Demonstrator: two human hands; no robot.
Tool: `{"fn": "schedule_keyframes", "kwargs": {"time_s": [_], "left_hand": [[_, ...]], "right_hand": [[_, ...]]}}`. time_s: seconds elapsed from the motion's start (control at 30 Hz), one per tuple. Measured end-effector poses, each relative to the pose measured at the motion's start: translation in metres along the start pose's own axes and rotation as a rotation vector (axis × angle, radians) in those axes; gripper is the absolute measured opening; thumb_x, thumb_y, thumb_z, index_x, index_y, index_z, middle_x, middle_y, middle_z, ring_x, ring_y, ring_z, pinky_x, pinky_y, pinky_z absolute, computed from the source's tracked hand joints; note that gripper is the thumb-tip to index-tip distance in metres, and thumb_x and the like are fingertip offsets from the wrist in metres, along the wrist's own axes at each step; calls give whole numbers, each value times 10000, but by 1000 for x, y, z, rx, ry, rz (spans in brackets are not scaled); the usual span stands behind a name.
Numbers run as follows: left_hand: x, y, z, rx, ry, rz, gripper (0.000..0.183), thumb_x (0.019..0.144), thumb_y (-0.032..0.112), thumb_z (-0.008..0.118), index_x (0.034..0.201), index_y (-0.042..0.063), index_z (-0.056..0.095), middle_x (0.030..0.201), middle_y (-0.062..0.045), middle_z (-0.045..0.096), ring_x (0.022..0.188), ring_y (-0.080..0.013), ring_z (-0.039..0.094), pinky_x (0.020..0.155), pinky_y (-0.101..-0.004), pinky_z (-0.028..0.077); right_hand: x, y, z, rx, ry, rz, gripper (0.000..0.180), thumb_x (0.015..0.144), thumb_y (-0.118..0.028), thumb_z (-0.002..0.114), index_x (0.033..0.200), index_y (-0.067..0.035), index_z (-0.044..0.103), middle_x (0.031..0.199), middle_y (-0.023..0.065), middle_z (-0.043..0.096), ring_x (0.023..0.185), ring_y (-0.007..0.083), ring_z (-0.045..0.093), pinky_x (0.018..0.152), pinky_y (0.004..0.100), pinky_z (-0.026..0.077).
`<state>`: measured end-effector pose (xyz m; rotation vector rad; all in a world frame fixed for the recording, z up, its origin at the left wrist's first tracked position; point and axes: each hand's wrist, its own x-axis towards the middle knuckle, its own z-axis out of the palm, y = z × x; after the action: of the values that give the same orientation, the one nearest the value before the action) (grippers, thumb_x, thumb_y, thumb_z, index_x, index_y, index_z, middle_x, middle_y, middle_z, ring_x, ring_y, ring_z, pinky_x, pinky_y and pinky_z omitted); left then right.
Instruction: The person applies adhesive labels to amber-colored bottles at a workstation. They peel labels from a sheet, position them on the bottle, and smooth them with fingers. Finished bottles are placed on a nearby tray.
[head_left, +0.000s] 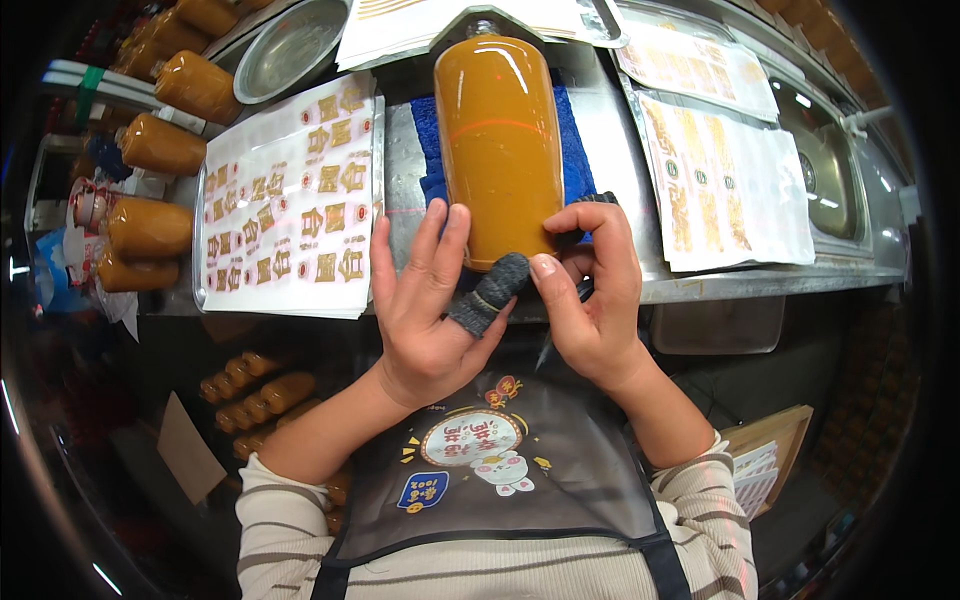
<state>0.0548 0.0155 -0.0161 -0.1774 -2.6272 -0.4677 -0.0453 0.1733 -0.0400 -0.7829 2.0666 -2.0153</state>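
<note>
A large orange-brown glazed bottle (499, 150) lies on its side on a blue towel (574, 127), its neck in a dark holder at the far end and a red laser line across its body. My left hand (442, 300), spread, rests its fingertips against the bottle's near left side; a grey knitted cover sits on one finger. My right hand (596, 285) is curled at the near right corner, thumb and forefinger by the bottle's base, with dark knitted finger covers and a thin dark pointed tool hanging beneath it.
Left stands a tray of decal sheets (292, 202) beneath a metal bowl (291, 49) and several similar bottles (161, 142). On the right lie sheets with gold decals (720, 187) beside a metal sink (817, 165). The metal table's edge (772, 283) runs before me.
</note>
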Motion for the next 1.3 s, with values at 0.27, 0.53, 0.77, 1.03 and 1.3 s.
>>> {"fn": "schedule_keyframes", "kwargs": {"time_s": [0.27,0.53,0.77,1.03,1.3], "left_hand": [[21,1,-6,64,43,106,99,677,143,711,718,53,700,1416,-225,595,1332,-474,532,1096,-735,234],[12,14,1,-102,123,-8,248,732,55,728,971,84,790,1474,-177,562,1426,-368,472,1191,-665,86],[17,-20,18,-237,155,-112,660,726,71,775,1362,12,609,1551,-176,473,1464,-337,423,1195,-635,174],[39,-16,10,-120,98,0,638,729,81,784,1334,-24,612,1447,-167,580,1409,-321,498,1196,-598,232],[38,-12,10,-163,54,-49,802,742,127,803,1467,-19,493,1479,-169,549,1434,-328,464,1196,-640,155]], "right_hand": [[-26,5,-11,86,85,91,194,928,34,611,1122,23,625,1022,67,593,709,70,576,634,201,461],[-39,-4,-28,-288,49,-130,232,866,20,684,1096,-4,687,797,52,621,578,128,556,543,265,441],[-33,-9,-2,-383,-106,-304,277,784,52,692,1050,-22,695,775,111,676,536,257,593,509,355,444],[-45,-7,-12,-387,-45,-232,249,852,19,694,1101,8,683,951,114,711,540,128,561,544,247,453],[-11,-30,-12,-661,-292,-541,316,741,-49,733,1053,-66,689,685,22,570,492,213,562,458,356,415]]}}
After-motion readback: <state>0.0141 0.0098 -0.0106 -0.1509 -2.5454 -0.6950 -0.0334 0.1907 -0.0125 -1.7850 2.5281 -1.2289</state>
